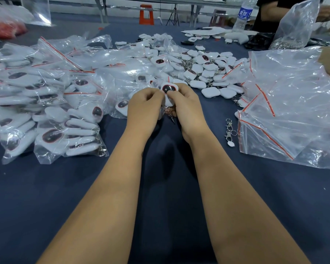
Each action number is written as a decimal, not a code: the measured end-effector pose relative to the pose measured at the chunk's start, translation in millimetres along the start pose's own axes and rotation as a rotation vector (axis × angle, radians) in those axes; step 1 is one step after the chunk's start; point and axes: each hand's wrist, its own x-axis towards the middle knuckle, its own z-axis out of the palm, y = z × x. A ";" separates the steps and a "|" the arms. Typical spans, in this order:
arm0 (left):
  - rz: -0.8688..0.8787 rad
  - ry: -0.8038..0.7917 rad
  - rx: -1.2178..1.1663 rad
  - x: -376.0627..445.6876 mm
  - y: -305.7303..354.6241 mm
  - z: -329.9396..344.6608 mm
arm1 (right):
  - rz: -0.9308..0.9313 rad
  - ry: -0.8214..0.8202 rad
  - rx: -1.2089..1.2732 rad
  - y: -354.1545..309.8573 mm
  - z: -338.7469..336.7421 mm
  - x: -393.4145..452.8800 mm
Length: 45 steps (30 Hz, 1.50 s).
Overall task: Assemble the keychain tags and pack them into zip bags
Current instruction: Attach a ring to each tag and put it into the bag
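Observation:
My left hand (144, 107) and my right hand (187, 108) meet at the table's middle, both pinching one white keychain tag (170, 88) with a dark round face ringed in red. A metal clasp (170, 114) hangs below it between my palms. Behind lies a heap of loose white tags (204, 69) with chains. Filled zip bags (46, 103) are piled on the left. Empty zip bags (293, 103) with red seal lines lie on the right.
Loose metal clasps (230, 130) lie beside the empty bags. A water bottle (243, 14) stands at the back right near another person (269, 12) holding a clear bag (295, 25). An orange stool (146, 14) stands behind the dark blue table (65, 187).

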 end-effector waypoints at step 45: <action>0.328 0.216 0.329 10.9 -9.5 7.3 | -0.221 0.204 -0.585 -4.8 3.5 6.9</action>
